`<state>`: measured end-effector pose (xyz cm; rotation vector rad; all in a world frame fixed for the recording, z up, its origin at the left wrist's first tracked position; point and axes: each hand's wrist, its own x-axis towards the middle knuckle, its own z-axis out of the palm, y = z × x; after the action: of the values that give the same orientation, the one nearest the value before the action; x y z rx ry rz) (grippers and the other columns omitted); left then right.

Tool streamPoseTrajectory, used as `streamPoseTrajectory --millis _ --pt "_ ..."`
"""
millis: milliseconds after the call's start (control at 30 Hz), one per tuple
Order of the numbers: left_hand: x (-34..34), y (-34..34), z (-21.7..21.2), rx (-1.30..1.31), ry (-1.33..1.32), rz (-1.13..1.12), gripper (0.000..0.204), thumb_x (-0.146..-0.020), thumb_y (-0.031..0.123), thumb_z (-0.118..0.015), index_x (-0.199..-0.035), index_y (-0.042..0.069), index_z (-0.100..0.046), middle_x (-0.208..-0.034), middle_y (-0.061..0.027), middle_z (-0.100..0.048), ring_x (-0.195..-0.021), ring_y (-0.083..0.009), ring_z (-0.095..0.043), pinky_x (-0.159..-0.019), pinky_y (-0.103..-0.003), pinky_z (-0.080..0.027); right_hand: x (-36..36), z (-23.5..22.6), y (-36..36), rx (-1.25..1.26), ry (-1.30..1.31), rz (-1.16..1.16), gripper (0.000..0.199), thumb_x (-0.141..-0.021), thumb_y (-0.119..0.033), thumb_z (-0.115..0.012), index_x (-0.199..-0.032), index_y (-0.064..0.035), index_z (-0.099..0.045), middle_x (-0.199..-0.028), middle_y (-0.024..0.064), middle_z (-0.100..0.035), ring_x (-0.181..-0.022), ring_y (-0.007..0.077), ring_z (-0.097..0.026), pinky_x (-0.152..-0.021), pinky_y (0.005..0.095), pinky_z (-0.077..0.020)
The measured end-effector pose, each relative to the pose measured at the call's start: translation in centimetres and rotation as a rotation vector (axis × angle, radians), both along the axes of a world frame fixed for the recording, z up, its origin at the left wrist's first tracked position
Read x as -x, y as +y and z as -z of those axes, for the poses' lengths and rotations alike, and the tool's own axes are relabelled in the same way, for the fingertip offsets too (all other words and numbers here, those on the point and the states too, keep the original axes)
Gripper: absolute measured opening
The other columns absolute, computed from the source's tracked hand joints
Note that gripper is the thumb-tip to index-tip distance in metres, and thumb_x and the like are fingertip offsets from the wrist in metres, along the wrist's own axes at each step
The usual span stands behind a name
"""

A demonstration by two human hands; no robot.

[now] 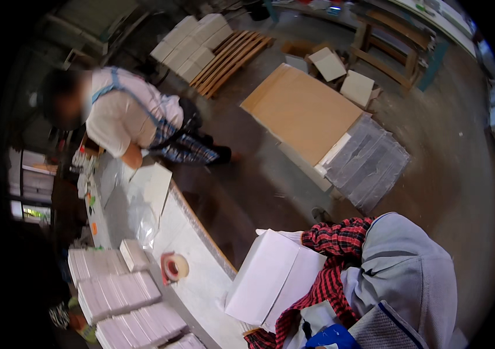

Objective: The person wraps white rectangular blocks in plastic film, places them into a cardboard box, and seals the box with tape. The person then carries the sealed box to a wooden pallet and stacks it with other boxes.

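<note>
A white cardboard box [276, 276] is tilted over the near edge of the white-topped table, close against my body. My right hand [285, 236], in a white glove with a red plaid sleeve behind it, grips the box's upper end. At the lower end my left hand [249, 331] shows only in part below the plaid cuff. It seems to hold the box, but most of its fingers are hidden. A tape roll [175, 267] on a red dispenser lies on the table [198, 285] beside the box.
Stacks of white boxes [119, 294] fill the table's lower left. A person [137, 110] leans over the far end, near clear plastic film [140, 224]. On the floor are a cardboard-covered stack [302, 113], a plastic-wrapped bundle [369, 163] and a wooden pallet [230, 58].
</note>
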<state>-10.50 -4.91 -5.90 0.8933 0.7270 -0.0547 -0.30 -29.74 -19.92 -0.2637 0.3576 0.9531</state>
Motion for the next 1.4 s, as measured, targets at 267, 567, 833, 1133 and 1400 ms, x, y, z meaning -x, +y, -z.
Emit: streamPoseTrajectory --millis 267,567,833,1133,1400 --pt "-10.7 -9.0 0.2 0.258 0.033 0.332 0.045 -0.101 0.046 -0.054 -0.110 0.006 -0.069 -0.107 -0.0135 -0.074 -0.095 -0.0291 -0.069 -0.086 -0.041 -0.056 -3.5 -3.8 -12.1 0.240 0.007 0.225 0.040 -0.106 -0.051 -0.062 -0.100 -0.0126 -0.074 -0.090 -0.0021 -0.071 -0.079 0.0113 -0.062 -0.073 0.0323 -0.0535" --pt "-23.6 -15.2 0.8 0.342 0.101 0.590 0.032 -0.100 0.038 -0.058 -0.097 0.009 -0.071 -0.092 -0.0092 -0.075 -0.083 -0.0243 -0.071 -0.077 -0.037 -0.059 -8.2 1.3 -17.8 0.335 0.059 0.541 0.044 -0.103 -0.059 -0.063 -0.092 -0.0166 -0.068 -0.080 0.0008 -0.066 -0.071 0.0142 -0.060 -0.066 0.0349 -0.0517" --pt "-38.3 -17.1 2.6 0.349 0.160 0.749 0.037 -0.097 0.041 -0.061 -0.102 0.006 -0.071 -0.097 -0.0117 -0.075 -0.090 -0.0262 -0.073 -0.081 -0.040 -0.061 -17.6 -0.6 -19.1 0.290 0.051 0.671 0.049 -0.105 -0.061 -0.058 -0.100 -0.0135 -0.070 -0.088 0.0020 -0.070 -0.074 0.0144 -0.063 -0.068 0.0336 -0.0560" --pt "-55.0 -22.9 5.5 0.323 0.225 1.025 0.039 -0.096 0.042 -0.060 -0.104 0.006 -0.070 -0.095 -0.0119 -0.074 -0.083 -0.0281 -0.073 -0.077 -0.040 -0.062 -26.5 -4.8 -20.9 0.311 0.052 0.919 0.047 -0.106 -0.058 -0.058 -0.103 -0.0121 -0.071 -0.091 0.0027 -0.072 -0.079 0.0136 -0.067 -0.071 0.0328 -0.0587" --pt "-66.8 -30.0 7.1 0.194 0.160 1.100 0.034 -0.099 0.040 -0.059 -0.102 0.008 -0.070 -0.093 -0.0094 -0.073 -0.081 -0.0232 -0.070 -0.077 -0.036 -0.060 -34.9 -3.5 -24.6 0.321 0.074 1.003 0.047 -0.106 -0.057 -0.058 -0.103 -0.0120 -0.071 -0.092 0.0029 -0.073 -0.079 0.0134 -0.067 -0.071 0.0329 -0.0589"
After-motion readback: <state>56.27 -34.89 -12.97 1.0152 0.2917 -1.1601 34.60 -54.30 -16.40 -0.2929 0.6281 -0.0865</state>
